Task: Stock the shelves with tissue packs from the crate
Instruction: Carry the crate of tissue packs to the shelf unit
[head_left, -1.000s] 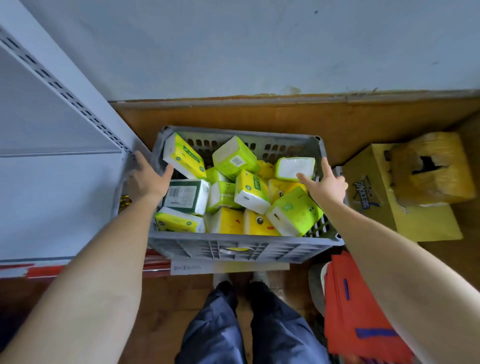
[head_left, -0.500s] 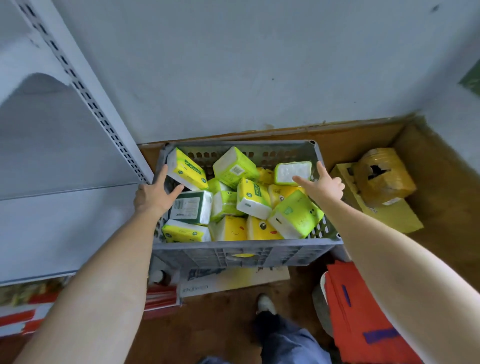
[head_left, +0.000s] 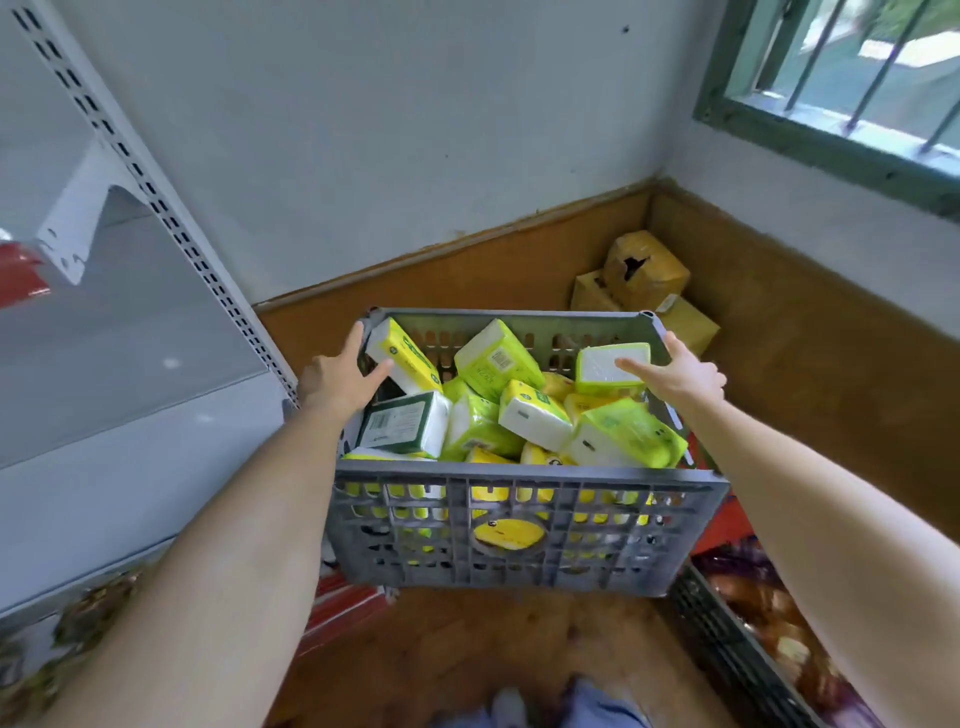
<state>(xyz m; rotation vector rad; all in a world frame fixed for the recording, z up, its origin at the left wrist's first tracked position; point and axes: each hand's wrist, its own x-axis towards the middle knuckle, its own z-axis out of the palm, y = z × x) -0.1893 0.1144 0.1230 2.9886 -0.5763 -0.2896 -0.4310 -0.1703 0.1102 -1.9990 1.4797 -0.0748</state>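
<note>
A grey slotted plastic crate (head_left: 519, 530) hangs in the air in front of me, tilted slightly, with its front wall facing me. It is filled with several tissue packs: lime-green ones (head_left: 498, 358), yellow ones (head_left: 501, 535) and one dark green pack (head_left: 405, 423). My left hand (head_left: 337, 379) grips the crate's left rim, thumb inside beside a green pack. My right hand (head_left: 680, 374) grips the right rim, thumb pointing in over a white-topped pack (head_left: 610, 366). The fingers on the outer sides are hidden.
A white metal shelf unit (head_left: 130, 364) with a slotted upright (head_left: 171, 218) stands close on the left. Brown cardboard boxes (head_left: 644, 275) sit in the far corner under a barred window (head_left: 841, 78). A dark crate (head_left: 737, 660) lies at lower right, red items (head_left: 343, 603) at the shelf's foot.
The crate has come up off the floor with both hands on its side rims. My view has risen, showing the window and the room's corner.
</note>
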